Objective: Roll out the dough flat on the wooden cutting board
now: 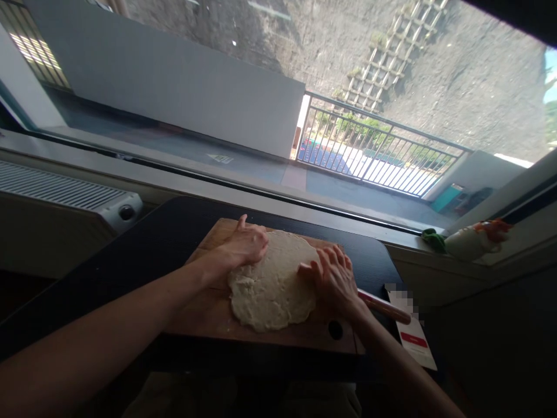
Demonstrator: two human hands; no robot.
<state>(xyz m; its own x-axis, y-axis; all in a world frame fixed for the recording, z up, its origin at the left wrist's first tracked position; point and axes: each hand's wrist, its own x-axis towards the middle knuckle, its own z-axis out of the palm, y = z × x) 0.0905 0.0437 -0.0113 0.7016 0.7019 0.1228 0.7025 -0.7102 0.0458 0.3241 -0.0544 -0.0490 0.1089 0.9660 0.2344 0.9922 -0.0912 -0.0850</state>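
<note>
A flattened round of pale dough [274, 284] with uneven edges lies on a wooden cutting board [204, 316]. At its upper left edge, my left hand [248, 242] has its fingers curled down on the dough, one digit sticking up. My right hand [335, 276] lies over a wooden rolling pin [385, 306], holding it beneath the palm and fingers. One end of the pin rests over the right part of the dough; the other sticks out past my wrist to the right. My right palm hides the pin's middle.
The board sits on a dark table [152, 244] by a window. A white radiator [69, 191] stands left. At the table's right edge lies a white card with a red patch [413, 339]. A pale jug-like vessel [467, 242] stands on the sill.
</note>
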